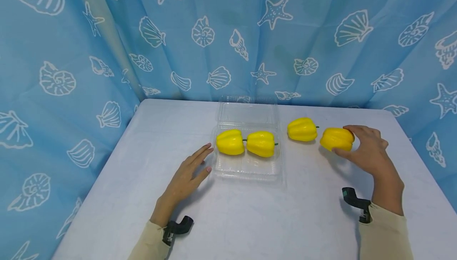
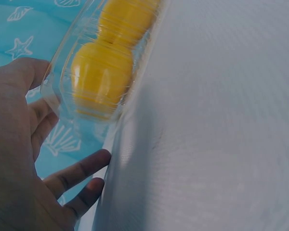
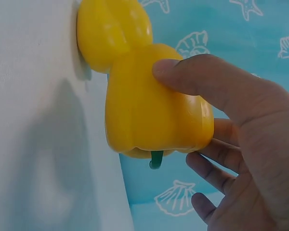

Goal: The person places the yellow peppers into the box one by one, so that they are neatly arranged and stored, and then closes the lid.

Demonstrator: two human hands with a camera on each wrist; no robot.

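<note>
My right hand (image 1: 369,149) pinches a yellow bell pepper (image 1: 336,138) between thumb and fingers, its shadow falling on the table in front. In the right wrist view this pepper (image 3: 156,103) shows a short green stem, with the thumb (image 3: 188,74) across its side. Just left of it lies another yellow bell pepper (image 1: 302,129). Two more, a left pepper (image 1: 230,142) and a right pepper (image 1: 260,144), lie end to end inside a clear plastic clamshell box (image 1: 246,169). At the box's left edge is my left hand (image 1: 185,176), fingers extended and holding nothing; its fingertips are right at the rim.
The box's lid (image 1: 248,112) is folded back toward the far table edge. A white cloth covers the table (image 1: 250,220). Behind and to the left hangs a blue curtain (image 1: 228,46) with white shells and starfish. Each wrist wears a black camera mount (image 1: 178,227).
</note>
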